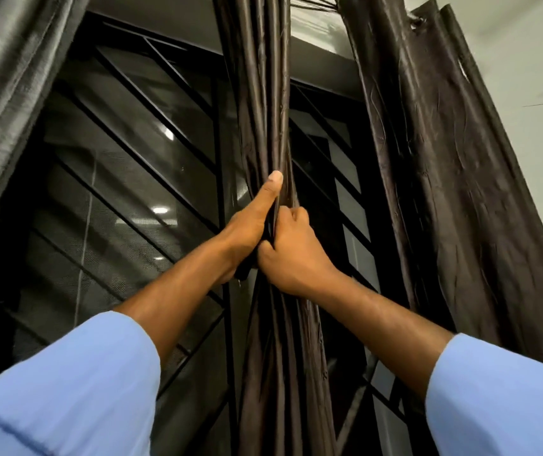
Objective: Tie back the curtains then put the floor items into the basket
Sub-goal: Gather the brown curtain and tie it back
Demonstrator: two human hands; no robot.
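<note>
Head cam looks up at both hands bunching the middle curtain (263,93), a dark brown panel gathered into a tight rope in front of the barred window (125,166). Left hand (250,222) is wrapped round it with the thumb pointing up along the folds. Right hand (291,255) grips it just below, fingers curled tight, the two touching.

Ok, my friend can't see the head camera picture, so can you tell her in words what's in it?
Two hands, the left hand and the right hand, grip a bunched dark brown curtain in front of a window with black bars. The arms wear light blue sleeves. Another brown curtain hangs at the right, a grey one at the left.
</note>
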